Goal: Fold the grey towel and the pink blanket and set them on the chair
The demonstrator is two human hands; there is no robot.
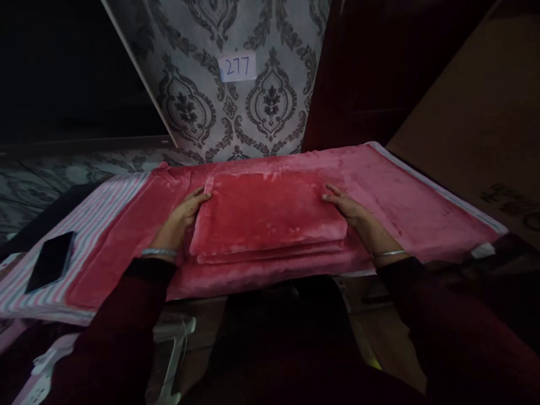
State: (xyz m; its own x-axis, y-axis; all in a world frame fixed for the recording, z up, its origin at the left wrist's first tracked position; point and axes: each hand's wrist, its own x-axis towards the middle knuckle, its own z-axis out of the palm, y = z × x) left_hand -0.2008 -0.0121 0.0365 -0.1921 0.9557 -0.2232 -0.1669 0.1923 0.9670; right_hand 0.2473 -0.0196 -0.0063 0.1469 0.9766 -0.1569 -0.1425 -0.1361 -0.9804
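Observation:
A folded red plush blanket [270, 205] lies in several layers on a larger pink-red plush cover [405, 197] spread over the table. My left hand [183, 216] grips its left edge, the fingers near the upper left corner. Across from it, my right hand [352, 211] holds the right edge, thumb and fingers at the upper right side. Parts of the fingers are hidden against the fabric. Each wrist wears a metal bangle.
On a striped cloth [105, 202] at the left lies a dark phone [51, 261]. Behind stands a patterned wall [236, 118] with a paper label [237, 66] reading 277. A large cardboard box [476, 124] stands at the right, a dark screen [76, 73] at the upper left.

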